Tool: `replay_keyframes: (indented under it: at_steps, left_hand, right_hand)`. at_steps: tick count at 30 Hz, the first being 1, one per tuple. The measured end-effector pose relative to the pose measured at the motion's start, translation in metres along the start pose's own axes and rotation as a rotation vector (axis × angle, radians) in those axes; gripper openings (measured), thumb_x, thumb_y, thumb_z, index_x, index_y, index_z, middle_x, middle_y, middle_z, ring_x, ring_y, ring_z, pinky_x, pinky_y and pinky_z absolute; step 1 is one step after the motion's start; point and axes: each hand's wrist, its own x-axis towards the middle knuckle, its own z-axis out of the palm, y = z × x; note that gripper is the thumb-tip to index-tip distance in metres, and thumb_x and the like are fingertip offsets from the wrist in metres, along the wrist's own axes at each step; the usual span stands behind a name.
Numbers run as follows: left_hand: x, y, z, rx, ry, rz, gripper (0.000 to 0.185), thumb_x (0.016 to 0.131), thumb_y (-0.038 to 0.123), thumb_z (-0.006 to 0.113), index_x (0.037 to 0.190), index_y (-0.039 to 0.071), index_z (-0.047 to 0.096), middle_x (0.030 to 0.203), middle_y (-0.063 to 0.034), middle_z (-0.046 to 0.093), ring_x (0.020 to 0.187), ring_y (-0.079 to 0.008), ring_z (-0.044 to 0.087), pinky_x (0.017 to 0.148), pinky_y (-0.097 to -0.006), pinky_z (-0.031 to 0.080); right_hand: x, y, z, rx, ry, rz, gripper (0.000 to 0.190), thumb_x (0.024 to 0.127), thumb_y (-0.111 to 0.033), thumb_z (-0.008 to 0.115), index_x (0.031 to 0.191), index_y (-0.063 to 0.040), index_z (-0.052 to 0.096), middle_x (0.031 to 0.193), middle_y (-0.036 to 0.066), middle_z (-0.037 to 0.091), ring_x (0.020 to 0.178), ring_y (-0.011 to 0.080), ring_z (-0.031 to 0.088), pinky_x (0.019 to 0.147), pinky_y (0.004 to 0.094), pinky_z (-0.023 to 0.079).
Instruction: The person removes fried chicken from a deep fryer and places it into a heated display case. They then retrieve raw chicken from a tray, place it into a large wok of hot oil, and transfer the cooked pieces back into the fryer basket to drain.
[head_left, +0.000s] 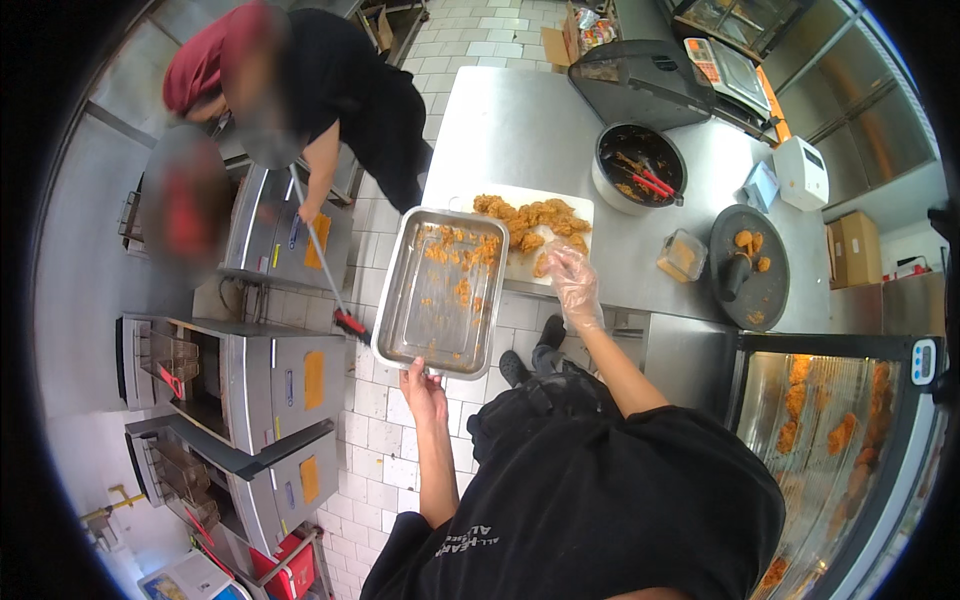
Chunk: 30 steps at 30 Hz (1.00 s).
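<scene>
My left hand grips the near rim of a rectangular metal tray, which bears fried crumbs, mostly towards its far end. The tray's far right part overlaps a white cutting board at the steel table's edge. Several pieces of fried chicken lie heaped on that board. My right hand, in a clear plastic glove, is at the board's near edge with its fingertips against a chicken piece. Whether the fingers are closed on that piece is not clear.
On the steel table stand a deep bowl with red-handled tongs, a plastic tub and a round dark lid. A heated display cabinet is at right. Deep fryers line the left, where another person holds a broom.
</scene>
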Motion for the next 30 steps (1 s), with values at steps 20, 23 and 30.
replay_keyframes:
  at_steps: [20, 23, 30]
  left_hand:
    - [0.003, -0.013, 0.098, 0.113, -0.291, -0.034, 0.038, 0.088, 0.009, 0.07, 0.122, 0.005, 0.052, 0.088, 0.0001, 0.062, 0.063, -0.0051, 0.057, 0.052, -0.0195, 0.052]
    - [0.002, -0.014, 0.095, 0.086, -0.312, -0.034, 0.037, 0.088, 0.008, 0.069, 0.121, 0.005, 0.053, 0.089, 0.0004, 0.063, 0.063, -0.0048, 0.056, 0.052, -0.019, 0.052]
    - [0.003, -0.008, 0.099, 0.112, -0.273, -0.053, 0.035, 0.088, 0.009, 0.069, 0.12, 0.005, 0.055, 0.093, 0.0009, 0.063, 0.062, -0.004, 0.054, 0.052, -0.0179, 0.051]
  right_hand:
    - [0.035, -0.094, 0.047, -0.323, -0.645, -0.339, 0.02, 0.095, -0.023, 0.058, 0.098, -0.005, 0.066, 0.092, 0.016, 0.066, 0.09, 0.0334, 0.065, 0.08, 0.0437, 0.052]
    - [0.017, -0.092, 0.059, -0.407, -0.567, -0.517, 0.018, 0.093, -0.02, 0.058, 0.094, -0.004, 0.065, 0.09, 0.017, 0.065, 0.088, 0.0344, 0.065, 0.079, 0.0442, 0.052]
    - [0.005, -0.082, 0.064, -0.452, -0.582, -0.525, 0.033, 0.094, -0.028, 0.051, 0.085, -0.001, 0.067, 0.083, 0.022, 0.066, 0.079, 0.0366, 0.065, 0.071, 0.0474, 0.051]
